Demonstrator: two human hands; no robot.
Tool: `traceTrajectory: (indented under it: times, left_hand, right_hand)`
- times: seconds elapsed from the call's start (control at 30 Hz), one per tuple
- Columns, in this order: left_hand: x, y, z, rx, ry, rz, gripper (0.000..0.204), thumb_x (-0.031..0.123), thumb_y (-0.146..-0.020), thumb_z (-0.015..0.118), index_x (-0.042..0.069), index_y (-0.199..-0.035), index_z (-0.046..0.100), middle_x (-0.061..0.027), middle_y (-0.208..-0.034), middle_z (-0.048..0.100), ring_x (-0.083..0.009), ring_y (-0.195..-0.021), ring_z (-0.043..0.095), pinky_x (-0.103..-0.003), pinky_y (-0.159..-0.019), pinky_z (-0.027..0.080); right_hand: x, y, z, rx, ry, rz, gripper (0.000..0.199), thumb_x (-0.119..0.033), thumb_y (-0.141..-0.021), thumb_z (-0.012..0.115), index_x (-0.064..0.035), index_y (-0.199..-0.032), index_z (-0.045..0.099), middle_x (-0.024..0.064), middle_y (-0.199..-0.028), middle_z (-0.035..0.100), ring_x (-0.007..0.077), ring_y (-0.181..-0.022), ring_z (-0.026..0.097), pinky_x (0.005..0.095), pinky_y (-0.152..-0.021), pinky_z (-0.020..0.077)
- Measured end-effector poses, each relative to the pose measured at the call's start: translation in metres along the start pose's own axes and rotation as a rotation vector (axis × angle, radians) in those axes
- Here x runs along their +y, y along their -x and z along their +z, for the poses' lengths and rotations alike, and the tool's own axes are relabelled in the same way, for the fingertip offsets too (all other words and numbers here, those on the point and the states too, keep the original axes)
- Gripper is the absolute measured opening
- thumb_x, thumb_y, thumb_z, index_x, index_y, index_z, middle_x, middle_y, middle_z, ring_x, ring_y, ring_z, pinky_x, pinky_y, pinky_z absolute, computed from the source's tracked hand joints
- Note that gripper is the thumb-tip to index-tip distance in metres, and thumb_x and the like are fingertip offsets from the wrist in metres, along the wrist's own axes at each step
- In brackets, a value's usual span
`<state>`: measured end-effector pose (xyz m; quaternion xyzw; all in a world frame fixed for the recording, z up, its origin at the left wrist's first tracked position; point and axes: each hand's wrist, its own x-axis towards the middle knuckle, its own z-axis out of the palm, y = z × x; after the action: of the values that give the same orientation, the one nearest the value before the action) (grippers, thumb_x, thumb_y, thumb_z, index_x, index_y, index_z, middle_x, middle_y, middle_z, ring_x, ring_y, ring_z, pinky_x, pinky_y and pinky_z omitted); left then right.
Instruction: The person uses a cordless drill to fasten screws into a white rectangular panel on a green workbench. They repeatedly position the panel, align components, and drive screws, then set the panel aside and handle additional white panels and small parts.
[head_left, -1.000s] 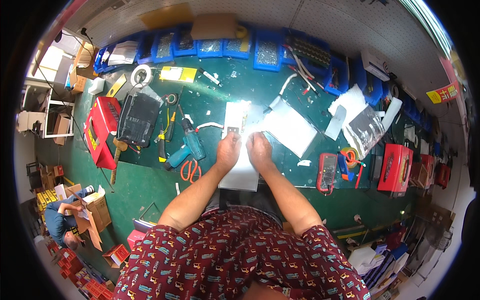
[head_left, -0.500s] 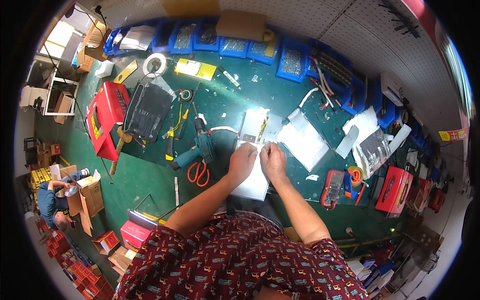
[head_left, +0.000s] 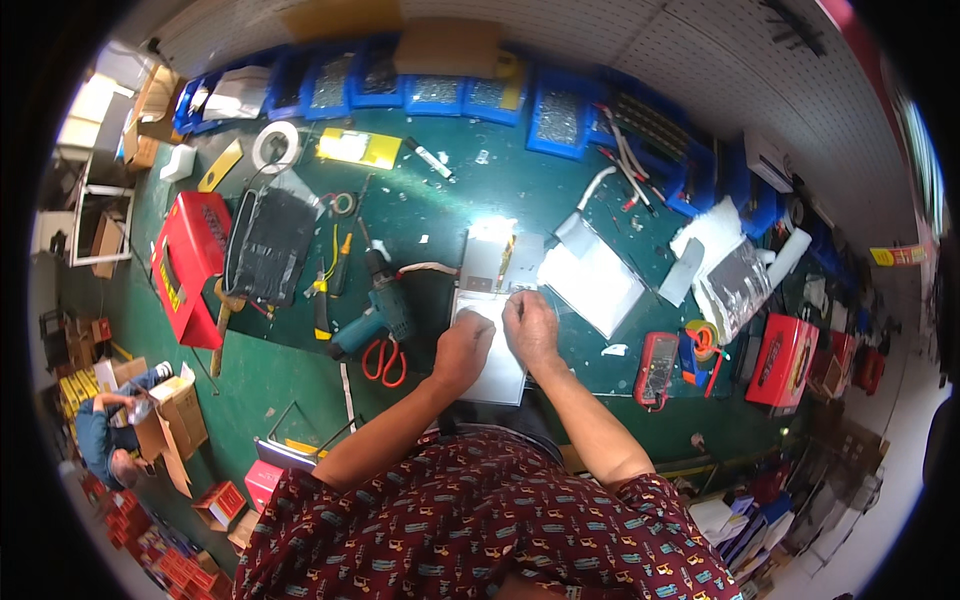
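Observation:
In front of me lies a flat silver-white panel (head_left: pixel 495 384), lengthwise on the bench. At its far end are a grey plate (head_left: pixel 482 258) and thin yellow and dark wires (head_left: pixel 506 258). My left hand (head_left: pixel 465 350) is closed over the panel's left edge; anything in its fingers is hidden. Near the join of panel and plate, my right hand (head_left: pixel 530 325) has its fingertips pinched, and what they hold is too small to make out. A white cable (head_left: pixel 428 267) runs out from the plate's left side. Right of it rests a second silver-white panel (head_left: pixel 595 285) with a cable.
On the left are a cordless drill (head_left: pixel 378 310), red-handled scissors (head_left: pixel 384 362), a hammer (head_left: pixel 222 320) and a red case (head_left: pixel 190 265). A multimeter (head_left: pixel 656 368) and tape rolls (head_left: pixel 703 340) lie right. Blue bins (head_left: pixel 558 120) line the back. A person (head_left: pixel 110 430) crouches beside cartons.
My left hand has drawn back toward me and left, away from the join. The right hand stays near the join, its fingers still together. The whole view has shifted slightly.

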<state>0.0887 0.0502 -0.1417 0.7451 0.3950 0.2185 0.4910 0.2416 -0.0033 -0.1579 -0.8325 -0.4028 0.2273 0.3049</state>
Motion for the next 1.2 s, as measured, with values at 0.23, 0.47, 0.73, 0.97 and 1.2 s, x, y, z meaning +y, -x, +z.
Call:
traceTrajectory:
  times: [0.23, 0.47, 0.73, 0.97, 1.2]
  left_hand:
    - [0.011, 0.011, -0.01, -0.114, 0.008, -0.026, 0.008, 0.001, -0.09, 0.066, 0.0, -0.095, 0.061, -0.0155, -0.089, 0.067, -0.0299, -0.082, 0.069, -0.036, -0.075, 0.055]
    - [0.017, 0.022, -0.017, -0.143, -0.05, 0.051, 0.012, 0.0, -0.087, 0.068, 0.002, -0.091, 0.057, -0.0153, -0.087, 0.066, -0.0347, -0.079, 0.068, -0.041, -0.07, 0.053]
    - [0.022, 0.028, -0.022, -0.172, -0.05, 0.07, 0.012, 0.0, -0.086, 0.068, 0.002, -0.092, 0.058, -0.015, -0.087, 0.066, -0.0353, -0.08, 0.067, -0.04, -0.071, 0.053]
    - [0.032, 0.02, -0.021, -0.17, -0.044, 0.056, 0.012, -0.001, -0.085, 0.068, 0.003, -0.091, 0.058, -0.0142, -0.088, 0.065, -0.035, -0.081, 0.066, -0.04, -0.071, 0.053]
    - [0.026, 0.028, -0.026, -0.193, -0.068, 0.049, 0.012, 0.0, -0.085, 0.068, 0.004, -0.091, 0.058, -0.0141, -0.087, 0.065, -0.0353, -0.081, 0.066, -0.04, -0.071, 0.053]
  right_hand:
    - [-0.004, 0.001, 0.0, 0.018, -0.023, 0.03, 0.012, -0.018, -0.088, 0.064, -0.0061, -0.091, 0.063, 0.018, -0.095, 0.066, 0.0414, -0.085, 0.064, 0.0511, -0.074, 0.0517]
    - [0.003, 0.002, 0.006, 0.131, -0.07, -0.094, 0.013, -0.013, -0.085, 0.068, -0.0075, -0.091, 0.058, 0.0139, -0.09, 0.063, 0.0382, -0.079, 0.063, 0.05, -0.066, 0.0513]
    - [0.004, 0.002, 0.008, 0.171, -0.07, -0.104, 0.014, -0.013, -0.084, 0.07, -0.0087, -0.091, 0.057, 0.0114, -0.088, 0.062, 0.0364, -0.076, 0.064, 0.0482, -0.063, 0.052]
    - [0.006, 0.003, 0.011, 0.165, -0.093, -0.08, 0.014, -0.012, -0.085, 0.07, -0.0087, -0.091, 0.057, 0.0116, -0.089, 0.063, 0.0363, -0.076, 0.064, 0.0479, -0.062, 0.0517]
    - [-0.006, -0.025, -0.022, 0.178, -0.202, -0.091, 0.011, -0.014, -0.086, 0.068, -0.0069, -0.091, 0.062, 0.0129, -0.087, 0.063, 0.0359, -0.079, 0.063, 0.0465, -0.07, 0.0519]
